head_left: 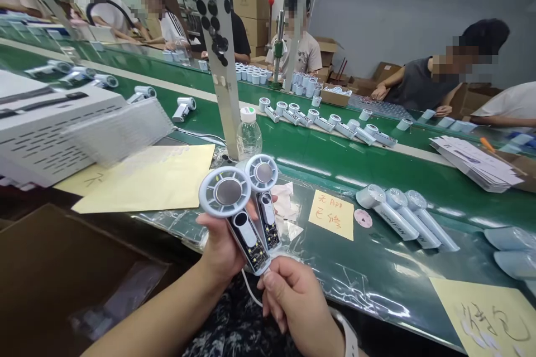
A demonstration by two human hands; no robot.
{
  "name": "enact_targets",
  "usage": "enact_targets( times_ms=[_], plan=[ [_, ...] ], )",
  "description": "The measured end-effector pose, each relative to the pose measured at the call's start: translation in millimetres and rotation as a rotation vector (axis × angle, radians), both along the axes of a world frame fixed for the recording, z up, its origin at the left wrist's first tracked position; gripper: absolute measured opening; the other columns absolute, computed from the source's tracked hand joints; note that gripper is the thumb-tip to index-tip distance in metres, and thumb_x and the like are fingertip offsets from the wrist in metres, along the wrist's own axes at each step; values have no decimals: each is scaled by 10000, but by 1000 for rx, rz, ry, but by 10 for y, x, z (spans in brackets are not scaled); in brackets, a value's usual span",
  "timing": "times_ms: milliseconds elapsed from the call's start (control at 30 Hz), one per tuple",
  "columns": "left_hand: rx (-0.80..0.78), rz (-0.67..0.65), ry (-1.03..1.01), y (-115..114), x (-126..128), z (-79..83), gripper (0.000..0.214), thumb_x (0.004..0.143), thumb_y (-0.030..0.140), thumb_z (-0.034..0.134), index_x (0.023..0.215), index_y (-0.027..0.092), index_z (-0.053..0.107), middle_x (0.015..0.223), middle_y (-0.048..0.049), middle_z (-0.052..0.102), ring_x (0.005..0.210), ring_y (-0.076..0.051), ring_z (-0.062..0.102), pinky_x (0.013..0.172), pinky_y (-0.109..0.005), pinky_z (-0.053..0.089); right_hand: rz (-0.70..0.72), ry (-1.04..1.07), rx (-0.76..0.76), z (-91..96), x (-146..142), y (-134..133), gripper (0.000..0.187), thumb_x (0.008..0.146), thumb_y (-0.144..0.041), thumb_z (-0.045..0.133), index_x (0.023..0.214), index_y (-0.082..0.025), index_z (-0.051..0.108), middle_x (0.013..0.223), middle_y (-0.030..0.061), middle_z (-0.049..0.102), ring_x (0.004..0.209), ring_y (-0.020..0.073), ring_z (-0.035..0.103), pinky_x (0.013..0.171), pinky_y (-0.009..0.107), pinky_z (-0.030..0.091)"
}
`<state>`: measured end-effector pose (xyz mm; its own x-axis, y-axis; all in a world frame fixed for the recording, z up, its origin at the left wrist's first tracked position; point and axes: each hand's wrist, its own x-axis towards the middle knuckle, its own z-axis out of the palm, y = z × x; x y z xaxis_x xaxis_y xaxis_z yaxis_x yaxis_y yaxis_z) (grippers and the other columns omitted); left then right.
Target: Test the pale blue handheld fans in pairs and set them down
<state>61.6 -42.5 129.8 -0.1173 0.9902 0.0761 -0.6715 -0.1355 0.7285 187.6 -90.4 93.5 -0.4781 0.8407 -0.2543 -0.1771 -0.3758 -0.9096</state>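
Observation:
My left hand [221, 248] is closed around two light-blue handheld fans held side by side. The nearer handheld fan [248, 228] has a round vented head and an uncovered handle with a dark circuit board. Behind it and to the right, the smaller-looking handheld fan [265, 201] also shows its board. At the bottom end of the nearer handle, my right hand [293, 293] pinches the end of a white cable [250, 285]. Its plug is mostly hidden by my fingers, so I cannot tell how far it sits in the fan.
A green conveyor [335, 173] carries rows of fans [330, 122] past a metal post [224, 67]. Beside the post stands a plastic bottle [249, 136]. Assembled fans [402, 217] and a yellow note [332, 215] lie to the right. Co-workers [422, 83] sit across.

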Motion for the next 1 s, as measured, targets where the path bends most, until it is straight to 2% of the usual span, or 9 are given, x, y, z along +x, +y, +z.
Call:
enact_targets(
  times_ms=[100,200,300,433,567,700,767,833,1000],
  plan=[
    [16,0,-16,2,-27,-19,659,493,821,724,600,172,694,846,-84,740,822,-287,700,765,-376,589,-65,52,19,-59,-60,-22,540,784,-713,626,715,-181,558,386,-106,361,331,66,327,390,201,282],
    [52,-66,-23,-5,-46,-32,673,522,839,689,601,171,695,827,-85,740,786,-262,702,749,-356,590,23,36,33,-127,-82,-44,537,789,-709,626,714,-182,562,405,-99,382,328,65,317,400,213,270],
    [58,-77,-33,-12,-50,-46,667,527,830,696,608,168,702,838,-88,742,767,-244,700,744,-339,589,32,-31,70,-127,-51,-28,533,824,-710,580,731,-186,559,427,-93,395,342,76,330,428,227,271],
    [-31,-55,-98,-17,-33,-48,656,518,813,717,585,162,671,917,-68,739,783,-247,698,727,-345,593,54,-179,324,-4,35,44,484,915,-633,500,738,-189,572,660,12,586,633,149,541,660,277,405],
    [-81,-53,-142,-22,-36,-27,653,500,801,737,585,158,663,1037,-57,730,891,-267,689,761,-341,587,45,-207,516,67,66,63,435,950,-569,472,796,-195,630,814,44,620,781,181,551,740,293,416],
    [-86,-83,-221,-12,-98,13,600,502,752,784,583,171,656,992,-56,740,947,-298,684,774,-367,589,24,-111,602,30,27,27,437,938,-564,493,689,-207,541,975,77,644,886,199,585,818,313,449],
    [-80,-76,-229,-17,-124,44,578,497,730,804,580,178,652,994,-58,739,963,-306,681,771,-375,593,-2,-110,560,10,20,22,431,935,-562,504,689,-210,545,978,79,658,882,197,599,810,311,459],
    [-75,-77,-196,-36,-127,71,590,477,739,805,565,178,647,1028,-74,733,989,-330,673,760,-395,600,-33,-140,446,-9,25,25,417,941,-557,507,724,-209,585,824,56,672,780,184,608,744,297,463],
    [-22,-72,-101,-79,-57,30,647,461,810,755,565,179,656,1013,-108,743,971,-382,676,707,-427,604,-126,-61,210,-77,-19,5,461,917,-594,542,656,-216,500,505,-26,526,503,136,494,563,263,408]
  ],
)
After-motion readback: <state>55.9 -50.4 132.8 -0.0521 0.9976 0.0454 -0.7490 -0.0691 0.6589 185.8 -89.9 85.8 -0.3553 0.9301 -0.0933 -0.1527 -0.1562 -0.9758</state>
